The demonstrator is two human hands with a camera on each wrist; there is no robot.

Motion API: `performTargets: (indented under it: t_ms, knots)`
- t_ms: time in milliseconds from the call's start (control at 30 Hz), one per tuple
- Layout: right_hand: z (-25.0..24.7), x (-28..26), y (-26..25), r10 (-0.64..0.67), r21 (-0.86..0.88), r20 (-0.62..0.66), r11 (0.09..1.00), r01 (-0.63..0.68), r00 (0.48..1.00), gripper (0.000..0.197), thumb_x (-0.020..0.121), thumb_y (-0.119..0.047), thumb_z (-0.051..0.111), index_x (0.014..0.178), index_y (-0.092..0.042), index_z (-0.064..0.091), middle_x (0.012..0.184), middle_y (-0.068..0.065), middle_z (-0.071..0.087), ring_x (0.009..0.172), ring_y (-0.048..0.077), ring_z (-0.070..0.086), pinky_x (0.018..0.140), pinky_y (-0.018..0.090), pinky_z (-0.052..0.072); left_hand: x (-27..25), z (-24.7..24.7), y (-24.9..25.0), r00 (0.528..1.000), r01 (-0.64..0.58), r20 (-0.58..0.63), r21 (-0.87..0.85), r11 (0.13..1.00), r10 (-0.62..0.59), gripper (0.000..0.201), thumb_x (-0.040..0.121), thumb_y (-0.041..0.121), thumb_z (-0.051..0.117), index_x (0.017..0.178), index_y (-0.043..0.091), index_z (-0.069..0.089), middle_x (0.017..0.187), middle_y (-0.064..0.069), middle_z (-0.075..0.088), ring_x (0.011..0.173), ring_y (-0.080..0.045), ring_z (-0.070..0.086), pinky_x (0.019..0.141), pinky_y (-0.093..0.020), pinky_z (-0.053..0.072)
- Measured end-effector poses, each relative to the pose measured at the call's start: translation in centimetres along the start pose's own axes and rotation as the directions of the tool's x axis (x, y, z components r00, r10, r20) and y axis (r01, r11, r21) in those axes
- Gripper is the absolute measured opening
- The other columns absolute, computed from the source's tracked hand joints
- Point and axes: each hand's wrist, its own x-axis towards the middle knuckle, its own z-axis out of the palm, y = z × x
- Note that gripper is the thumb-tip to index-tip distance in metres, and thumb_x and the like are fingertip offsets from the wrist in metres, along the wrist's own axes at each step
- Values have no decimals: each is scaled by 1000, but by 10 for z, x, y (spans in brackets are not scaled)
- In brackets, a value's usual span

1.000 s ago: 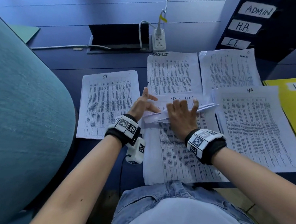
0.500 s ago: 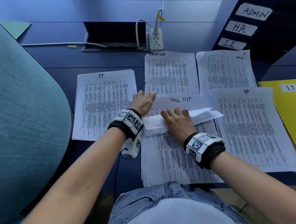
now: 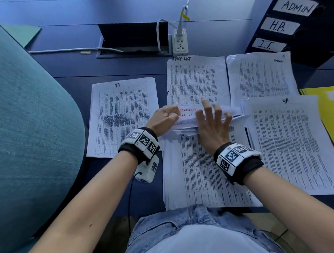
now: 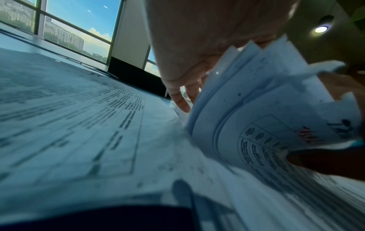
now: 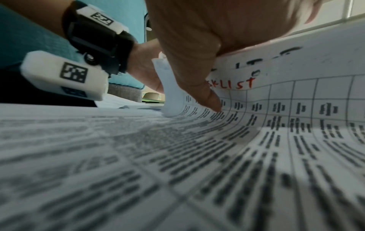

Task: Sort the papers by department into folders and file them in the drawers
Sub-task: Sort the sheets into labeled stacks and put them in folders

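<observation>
Both hands on curled sheets (image 3: 188,116): left hand (image 3: 163,119) pinches, right hand (image 3: 211,121) spread flat; IT pile (image 3: 120,115) beside.

A teal chair (image 3: 25,127) fills the nine o'clock side, its back curving against the dark blue desk (image 3: 130,4). At twelve o'clock a white power strip (image 3: 180,43) stands beside an open cable hatch (image 3: 132,38), a white cable (image 3: 77,49) trailing off toward ten. Windows (image 4: 65,34) show sky and buildings.
</observation>
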Motion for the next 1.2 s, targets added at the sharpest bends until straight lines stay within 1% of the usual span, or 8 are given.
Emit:
performTargets:
  t_ms: [100, 167, 267, 533, 767, 900, 1000, 1200]
  knots:
    - [-3, -9, -2, -42, -28, 55, 999, 44, 998, 74, 41, -8, 73, 105, -16, 38, 127, 9, 33, 117, 26, 32, 95, 46, 18, 3, 1, 3, 1000, 10, 1, -17, 1000, -9, 35, 94, 15, 31, 110, -4, 57, 118, -13, 53, 103, -19, 50, 80, -22, 37]
    - [-13, -14, -3, -95, -22, 247, 994, 103, 964, 66, 64, -10, 67, 122, -19, 36, 133, 8, 33, 123, 24, 31, 99, 46, 14, 6, 4, 2, 1000, 20, -6, 31, 999, -20, 35, 99, 7, 26, 119, -6, 52, 127, -19, 49, 117, -28, 46, 95, -27, 36]
    - [-20, -20, 0, -178, 72, 355, 984, 163, 918, 52, 81, -10, 54, 130, -19, 37, 132, 6, 43, 122, 23, 37, 99, 41, 22, 15, 10, -4, 995, 103, -14, 136, 985, -102, 39, 102, 23, 22, 114, 2, 53, 114, -15, 49, 113, -31, 43, 100, -44, 36]
    - [-20, -15, 0, -150, 181, 372, 980, 87, 916, 55, 76, 0, 50, 126, -15, 35, 125, 6, 43, 114, 25, 37, 90, 37, 27, 17, 7, 2, 990, 140, -43, 459, 877, -136, 35, 98, 35, 36, 120, 17, 55, 118, -9, 47, 117, -23, 37, 103, -42, 32]
    - [-9, -11, 0, -94, 256, 324, 967, 8, 941, 91, 68, 11, 51, 143, -14, 7, 139, 8, -2, 116, 31, 34, 89, 40, 35, 4, 6, -2, 1000, -21, -9, 346, 938, 26, 16, 92, 10, 53, 94, 1, 67, 106, -12, 68, 93, -23, 64, 89, -34, 51]
    - [4, -17, -2, -113, 162, 98, 982, 96, 989, 79, 40, 8, 66, 107, -15, 29, 127, 4, 21, 99, 26, 31, 73, 44, 40, -1, 8, -2, 997, -34, -58, 287, 957, 53, 35, 94, 26, 50, 69, 4, 63, 69, -11, 60, 56, -16, 50, 58, -22, 40]
    - [1, -21, -3, -138, 3, 86, 990, 138, 987, 78, 24, -3, 64, 95, -20, 37, 120, 6, 35, 101, 24, 34, 76, 38, 26, 1, 10, -1, 996, 43, -80, 167, 985, -30, 57, 99, 38, 27, 91, -1, 68, 108, -14, 65, 95, -24, 61, 85, -30, 45]
    - [-8, -23, -6, -173, 2, 193, 984, 175, 966, 50, 59, -12, 68, 107, -17, 54, 106, 8, 62, 100, 27, 56, 86, 40, 18, 16, 15, -3, 990, 139, -61, 409, 902, -125, 53, 99, 42, 22, 137, 9, 38, 142, -10, 37, 131, -25, 32, 107, -48, 29]
